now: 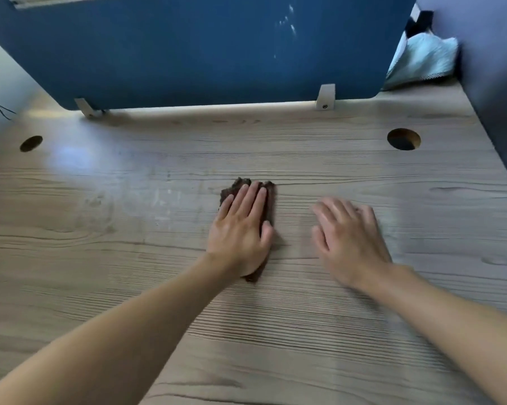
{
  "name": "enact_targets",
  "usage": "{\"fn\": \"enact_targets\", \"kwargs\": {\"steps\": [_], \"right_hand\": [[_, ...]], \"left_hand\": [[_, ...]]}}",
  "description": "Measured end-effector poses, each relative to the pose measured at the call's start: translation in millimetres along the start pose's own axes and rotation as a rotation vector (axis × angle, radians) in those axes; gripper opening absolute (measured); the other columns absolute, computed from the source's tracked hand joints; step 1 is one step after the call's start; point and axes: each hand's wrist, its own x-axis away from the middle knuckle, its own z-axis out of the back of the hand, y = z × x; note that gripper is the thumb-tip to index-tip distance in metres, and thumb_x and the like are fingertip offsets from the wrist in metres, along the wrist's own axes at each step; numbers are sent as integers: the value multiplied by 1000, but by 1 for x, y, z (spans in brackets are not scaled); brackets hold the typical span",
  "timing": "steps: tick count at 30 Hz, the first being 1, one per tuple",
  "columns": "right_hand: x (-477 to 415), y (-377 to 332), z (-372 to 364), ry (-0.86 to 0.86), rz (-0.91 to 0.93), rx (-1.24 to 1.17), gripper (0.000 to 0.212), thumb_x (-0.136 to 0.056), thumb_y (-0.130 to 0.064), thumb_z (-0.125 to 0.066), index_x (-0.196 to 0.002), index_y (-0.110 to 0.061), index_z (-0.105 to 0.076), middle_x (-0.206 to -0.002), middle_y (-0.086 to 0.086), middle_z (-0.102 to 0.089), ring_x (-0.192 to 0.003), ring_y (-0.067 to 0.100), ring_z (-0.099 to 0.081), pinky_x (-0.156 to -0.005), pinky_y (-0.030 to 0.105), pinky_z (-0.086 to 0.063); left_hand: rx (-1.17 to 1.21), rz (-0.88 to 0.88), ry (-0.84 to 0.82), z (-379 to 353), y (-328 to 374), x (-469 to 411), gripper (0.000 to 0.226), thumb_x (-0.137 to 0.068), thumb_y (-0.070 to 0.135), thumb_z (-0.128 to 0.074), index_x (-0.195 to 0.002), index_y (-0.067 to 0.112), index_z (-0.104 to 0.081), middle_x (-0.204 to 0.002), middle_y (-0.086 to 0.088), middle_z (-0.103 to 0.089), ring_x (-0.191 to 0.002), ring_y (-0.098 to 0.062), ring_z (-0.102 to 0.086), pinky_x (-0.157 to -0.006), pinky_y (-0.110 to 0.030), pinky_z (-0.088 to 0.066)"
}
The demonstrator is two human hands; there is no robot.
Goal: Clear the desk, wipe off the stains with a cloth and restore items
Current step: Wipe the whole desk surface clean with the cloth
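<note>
Wood-grain desk (129,287) is sitting below a blue divider panel (202,54), w/ cable holes at left (31,143) & right (403,139). Left hand (242,229) is pressing flat on a dark brown cloth (232,188) mid-desk, fingers straight, not curling round it. Right hand (348,238) is lying near it, fingers spread, holding nothing, bit blurred.

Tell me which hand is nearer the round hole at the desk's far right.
Right. The right hand is spread open, nearer the person and left of that hole; the left hand is farther left, pressing the dark cloth flat on the desk.
</note>
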Motion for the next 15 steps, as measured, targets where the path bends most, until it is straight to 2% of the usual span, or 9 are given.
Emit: {"fn": "enact_targets", "kwargs": {"steps": [1,3,5,7,9,11,15], "right_hand": [[-12,5,-2,-29,-10,12,59,-94,-40,-21,-137,-15,-53,-148,7,-47,-138,24,-40,-112,47,-24],[-25,13,-10,-92,-21,68,66,-95,-44,-16,-152,-16,-36,-162,6,-26,-151,20,-18,-121,48,-10],[-27,17,-17,-70,-33,100,67,-94,-45,-18,-152,-15,-37,-162,6,-25,-151,20,-18,-121,51,-11],[-27,17,-20,-56,-15,120,65,-95,-43,-22,-149,-13,-41,-160,8,-30,-150,22,-22,-120,53,-16],[-26,17,-19,-55,-24,121,64,-95,-41,-25,-148,-11,-44,-159,10,-33,-149,23,-26,-119,54,-20],[-27,15,-18,-53,-15,119,63,-95,-40,-26,-146,-10,-46,-158,11,-35,-148,24,-29,-118,55,-22],[-26,15,-18,-56,-16,121,64,-94,-40,-26,-146,-10,-46,-158,10,-35,-148,24,-28,-118,55,-21]], "left_hand": [[0,72,6,-2,1,-5,74,-92,46,-17,-160,18,-14,-167,0,-6,-154,-12,-1,-125,-34,2],[-21,32,12,-2,8,8,72,-94,45,-17,-160,15,-13,-167,-3,-6,-154,-15,-1,-126,-39,-3],[-35,-190,-5,-1,16,40,70,-97,43,-25,-159,12,-17,-166,-5,-8,-154,-18,-2,-125,-43,-12],[-17,-404,-55,0,19,63,70,-96,41,-35,-158,13,-21,-166,-4,-11,-154,-18,-4,-125,-42,-13],[-11,-492,-83,1,7,49,71,-94,41,-38,-158,16,-22,-166,-2,-11,-154,-16,-4,-125,-40,-10],[-28,-400,-69,-1,-4,14,71,-93,42,-34,-158,18,-23,-166,0,-13,-154,-14,-6,-125,-38,-10],[-3,53,-11,2,-9,-59,73,-91,45,-20,-159,19,-19,-167,0,-10,-154,-12,-5,-125,-37,-5]]}}
